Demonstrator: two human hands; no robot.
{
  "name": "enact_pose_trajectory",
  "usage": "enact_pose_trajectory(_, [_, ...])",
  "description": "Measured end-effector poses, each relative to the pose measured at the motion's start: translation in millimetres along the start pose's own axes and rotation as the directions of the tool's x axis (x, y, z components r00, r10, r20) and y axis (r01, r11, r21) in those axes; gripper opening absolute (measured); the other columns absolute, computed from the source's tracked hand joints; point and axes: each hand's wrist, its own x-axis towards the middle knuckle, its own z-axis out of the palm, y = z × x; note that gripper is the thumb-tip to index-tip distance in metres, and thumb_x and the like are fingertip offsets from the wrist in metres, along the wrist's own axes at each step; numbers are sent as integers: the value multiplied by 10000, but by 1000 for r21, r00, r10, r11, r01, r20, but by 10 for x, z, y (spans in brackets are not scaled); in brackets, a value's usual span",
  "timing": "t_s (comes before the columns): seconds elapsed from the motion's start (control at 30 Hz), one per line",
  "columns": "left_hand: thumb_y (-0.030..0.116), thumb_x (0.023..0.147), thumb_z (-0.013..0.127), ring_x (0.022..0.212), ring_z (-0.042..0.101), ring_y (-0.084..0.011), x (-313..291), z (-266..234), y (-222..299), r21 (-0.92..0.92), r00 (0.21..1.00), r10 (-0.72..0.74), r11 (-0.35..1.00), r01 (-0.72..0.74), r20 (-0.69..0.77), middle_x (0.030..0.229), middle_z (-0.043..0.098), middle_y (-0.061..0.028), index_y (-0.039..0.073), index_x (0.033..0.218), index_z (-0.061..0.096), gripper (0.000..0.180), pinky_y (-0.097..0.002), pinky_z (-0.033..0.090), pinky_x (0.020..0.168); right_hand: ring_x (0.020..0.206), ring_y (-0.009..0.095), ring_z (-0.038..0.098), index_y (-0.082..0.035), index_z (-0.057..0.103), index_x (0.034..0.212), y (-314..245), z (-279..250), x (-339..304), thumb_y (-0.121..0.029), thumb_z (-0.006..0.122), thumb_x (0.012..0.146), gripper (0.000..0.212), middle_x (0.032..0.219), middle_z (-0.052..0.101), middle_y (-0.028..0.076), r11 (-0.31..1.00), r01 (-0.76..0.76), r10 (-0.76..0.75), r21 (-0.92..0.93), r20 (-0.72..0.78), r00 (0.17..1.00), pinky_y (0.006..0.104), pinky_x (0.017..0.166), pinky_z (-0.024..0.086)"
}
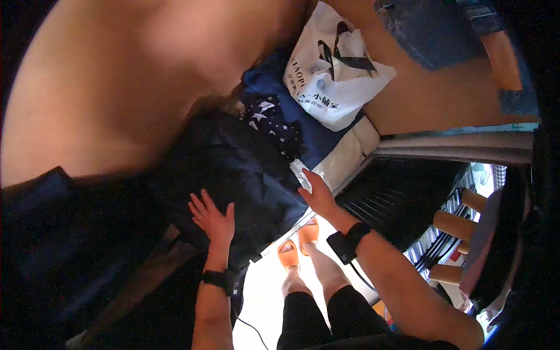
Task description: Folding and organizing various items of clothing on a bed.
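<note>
A dark, nearly black cloth (245, 169), perhaps a garment, lies spread in front of me. My left hand (213, 219) rests flat on its near left part with the fingers spread. My right hand (319, 195) is at the right edge of the cloth, its fingers apart and nothing visibly held. Beside its fingertips is a small shiny whitish piece (298, 169) that I cannot make out. Beyond the hands lies a dark navy fabric with white stars (271, 119), partly covered by the black cloth.
A white plastic bag (335, 76) stands on blue fabric (324, 143) at the back. Denim pieces (431, 35) are at the far right. A large blurred tan shape (128, 87) fills the upper left. To the right is a black ribbed panel (396, 195); orange slippers (287, 255) are below.
</note>
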Motion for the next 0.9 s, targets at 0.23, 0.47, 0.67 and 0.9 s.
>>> enact_pose_trajectory(0.23, [480,700,702,1331,66,-526,607,663,-240,-21,909,-169,981,191,381,1516,-31,-177,225,1447,199,937,-699,229,969,1123,352,516,-45,415,1326,-263,-31,26,-155,628,824,557,1248,513,218,992,-111,106,56,80,991,382,957,404])
enact_pose_trajectory(0.47, [203,742,671,1360,143,-424,82,318,894,-292,967,255,923,-249,-19,1498,106,-188,120,1421,243,807,-625,279,996,1011,273,587,-56,444,1304,-183,-351,-1006,-142,585,849,484,1133,595,157,967,-228,219,111,92,971,354,853,471])
enact_pose_trajectory(0.67, [228,708,731,1327,217,-455,259,515,1221,-486,860,485,797,-359,161,1486,128,-231,96,1430,209,900,-490,287,1060,891,202,635,-78,498,1266,-502,-638,-1717,-117,617,842,442,1004,638,132,926,-364,349,102,142,926,321,773,514])
enact_pose_trajectory(0.9, [86,752,672,1314,267,-418,-236,131,1053,-572,854,516,722,-389,71,1440,212,-281,11,1417,180,831,-385,256,1092,941,199,629,-66,531,1211,-721,-1076,-2817,-135,575,871,349,1031,642,116,887,-437,380,153,298,876,316,827,504])
